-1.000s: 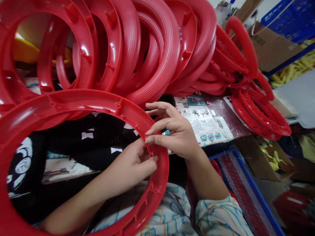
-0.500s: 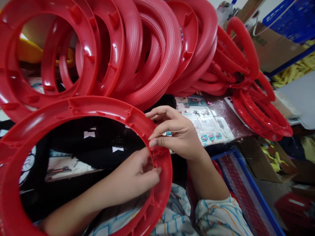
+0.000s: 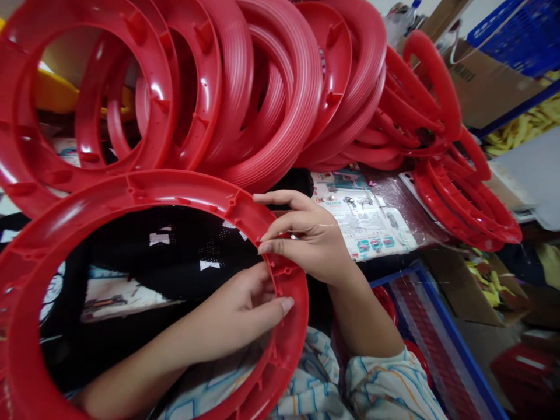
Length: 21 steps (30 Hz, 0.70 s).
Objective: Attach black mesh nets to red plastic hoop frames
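Note:
A large red plastic ring lies tilted across my lap, its ribbed inner side facing up. My left hand reaches through the ring's hole and grips its right rim, thumb pressed on the inner face. My right hand holds the same rim from outside, thumb and forefinger pinched together at the inner edge just above the left hand. What the pinch holds, if anything, is too small to make out.
A stack of several red rings leans across the back. More red rings lie at the right. Printed sheets lie on the table. A blue-framed crate stands lower right, cardboard boxes behind.
The ring has shifted slightly right and up in view. My left thumb has slid along the rim and stretched out; my right pinch stays at the inner edge.

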### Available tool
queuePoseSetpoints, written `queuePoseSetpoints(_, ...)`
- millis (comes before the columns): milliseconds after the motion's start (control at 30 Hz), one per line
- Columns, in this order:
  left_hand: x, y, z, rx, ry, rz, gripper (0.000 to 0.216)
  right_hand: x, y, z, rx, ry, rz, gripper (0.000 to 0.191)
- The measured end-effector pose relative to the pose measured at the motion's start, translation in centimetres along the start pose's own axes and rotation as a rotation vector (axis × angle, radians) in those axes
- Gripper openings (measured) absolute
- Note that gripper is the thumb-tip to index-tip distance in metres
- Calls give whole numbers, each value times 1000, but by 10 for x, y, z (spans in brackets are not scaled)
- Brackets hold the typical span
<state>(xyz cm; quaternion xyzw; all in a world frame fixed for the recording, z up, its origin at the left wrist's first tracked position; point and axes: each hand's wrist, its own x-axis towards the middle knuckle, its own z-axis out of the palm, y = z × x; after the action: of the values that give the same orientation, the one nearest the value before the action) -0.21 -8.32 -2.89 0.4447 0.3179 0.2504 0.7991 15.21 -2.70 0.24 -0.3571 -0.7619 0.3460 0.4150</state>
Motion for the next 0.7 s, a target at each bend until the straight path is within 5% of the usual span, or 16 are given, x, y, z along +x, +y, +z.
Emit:
queuePoseSetpoints(167,3,-6,-10,-59,-16,48,21,-1,-1,3,-16,31,11,5)
queuePoseSetpoints(333,11,-12,-10,-207,111,209,25,-2,-1,1,-15,22,-8,6)
queuePoseSetpoints(500,13,-3,-7,-109,175,202,21,3,2,-15,68,-197,-30,10)
queuePoseSetpoints(700,7,7,-14,-19,10,40,13,7,-3,-30,-95,-395,-188,7)
